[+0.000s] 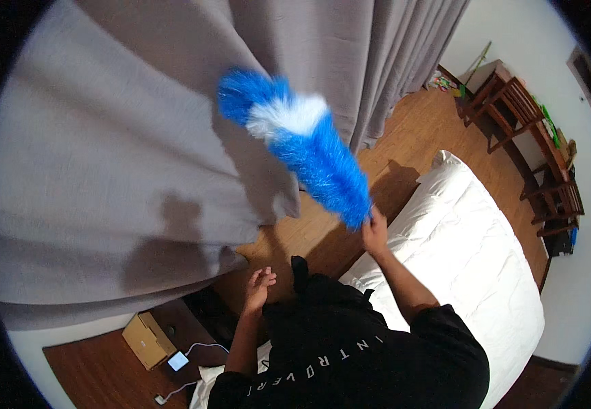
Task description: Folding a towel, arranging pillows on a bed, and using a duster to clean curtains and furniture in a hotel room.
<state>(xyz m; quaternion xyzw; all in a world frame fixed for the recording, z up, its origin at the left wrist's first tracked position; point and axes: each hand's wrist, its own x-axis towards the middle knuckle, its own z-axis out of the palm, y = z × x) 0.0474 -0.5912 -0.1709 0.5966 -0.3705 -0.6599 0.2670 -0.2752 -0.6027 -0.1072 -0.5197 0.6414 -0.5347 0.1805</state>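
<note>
A fluffy duster (321, 158), blue with a white band near its far end, slants up and left from my right hand (375, 232). That hand is shut around its lower end; the handle itself is hidden. The duster's head is in front of long grey curtains (121, 128), and whether it touches the cloth I cannot tell. My left hand (259, 287) is raised before my body, fingers apart and slightly curled, with nothing in it. It is nearest the lower edge of the curtain.
Along my right side lies a bed with a white quilt (459, 230). Wooden chairs (512, 110) and a desk (551, 148) line the far wall. At lower left, a cardboard box (148, 340) and a white device with a cable (178, 361) sit on a dark wooden surface. Wooden floor (423, 117) shows between.
</note>
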